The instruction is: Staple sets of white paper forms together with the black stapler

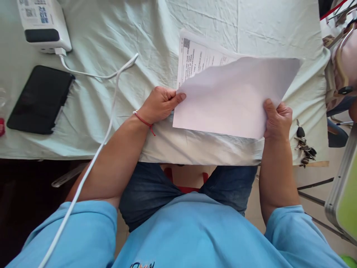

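**Both hands on the blank sheet, one at each end**

Here's the pale tablecloth [156, 44], spreading out under everything around the blank sheet [225, 100]. And the sheet itself is right in front of me, between my hands, its long axis running side to side, its far edge wavy. My left hand [160, 104] pinches the left edge, thumb on top; my right hand [279, 121] pinches near the right end, thumb on top there too. Neither grip is nearer: the sheet bridges the two, and that's the relation that counts! Peeking out past its far edge, toward the left, is a printed page [200, 59], closer to my left hand; whether that pinch catches it too, I can't tell. Well left of the sheet lies a black tablet-like slab [40, 100]. Farther out on that same side sits a white box [46, 26], white cable [113, 102] plugged in. And off the sheet's right end, a bunch of keys [306, 149], near my right wrist.
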{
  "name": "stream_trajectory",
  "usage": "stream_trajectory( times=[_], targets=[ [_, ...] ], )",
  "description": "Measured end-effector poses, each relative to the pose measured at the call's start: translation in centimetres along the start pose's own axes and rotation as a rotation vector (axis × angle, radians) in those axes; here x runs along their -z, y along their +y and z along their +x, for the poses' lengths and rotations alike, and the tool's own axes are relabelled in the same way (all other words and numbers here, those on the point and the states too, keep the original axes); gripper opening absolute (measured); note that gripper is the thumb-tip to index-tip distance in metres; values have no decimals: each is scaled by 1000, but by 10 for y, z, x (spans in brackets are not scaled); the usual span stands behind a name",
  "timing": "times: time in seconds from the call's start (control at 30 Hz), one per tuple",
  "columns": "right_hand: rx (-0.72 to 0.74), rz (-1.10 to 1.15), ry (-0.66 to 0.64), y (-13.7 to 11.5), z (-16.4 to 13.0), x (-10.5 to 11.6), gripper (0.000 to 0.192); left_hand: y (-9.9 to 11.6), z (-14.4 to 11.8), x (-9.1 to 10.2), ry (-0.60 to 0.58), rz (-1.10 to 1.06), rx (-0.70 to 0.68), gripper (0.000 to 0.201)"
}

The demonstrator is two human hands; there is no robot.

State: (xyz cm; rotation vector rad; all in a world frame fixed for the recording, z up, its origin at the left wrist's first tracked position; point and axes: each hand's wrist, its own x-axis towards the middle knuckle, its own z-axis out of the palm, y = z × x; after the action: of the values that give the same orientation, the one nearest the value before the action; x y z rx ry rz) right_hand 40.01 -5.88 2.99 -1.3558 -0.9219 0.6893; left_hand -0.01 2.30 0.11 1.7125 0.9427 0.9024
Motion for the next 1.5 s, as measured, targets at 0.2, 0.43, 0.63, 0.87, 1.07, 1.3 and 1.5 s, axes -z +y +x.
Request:
stream_trajectory(
  times=[0.2, 0.43, 0.63, 0.87, 1.07, 1.3, 1.5],
  targets=[
    [-105, -19, -153, 2, 24, -1, 65, -1, -4, 4, -73, 127, -41, 81],
    [-163, -176, -284, 34, 44, 11, 67, 16, -10, 0, -85, 135, 70, 61],
    [-158, -231, -391, 16, 25, 31, 57, -5, -7, -5, 49, 48, 111, 50],
    [-289, -294, -404, 3, -9, 47, 52, -5, -8, -5, -12, 72, 110, 65],
    [-245, -279, -339, 16, -11, 50, 53, 3, -6, -2, -37, 255, 51, 37],
    [-306, -273, -426, 22, 11, 56, 50, 3, -3, 0, -8, 317, 74, 33],
    [-240, -341, -432, 15, 38, 43, 53, 1, -2, -2, -41, 293, 40, 32]
  ],
)
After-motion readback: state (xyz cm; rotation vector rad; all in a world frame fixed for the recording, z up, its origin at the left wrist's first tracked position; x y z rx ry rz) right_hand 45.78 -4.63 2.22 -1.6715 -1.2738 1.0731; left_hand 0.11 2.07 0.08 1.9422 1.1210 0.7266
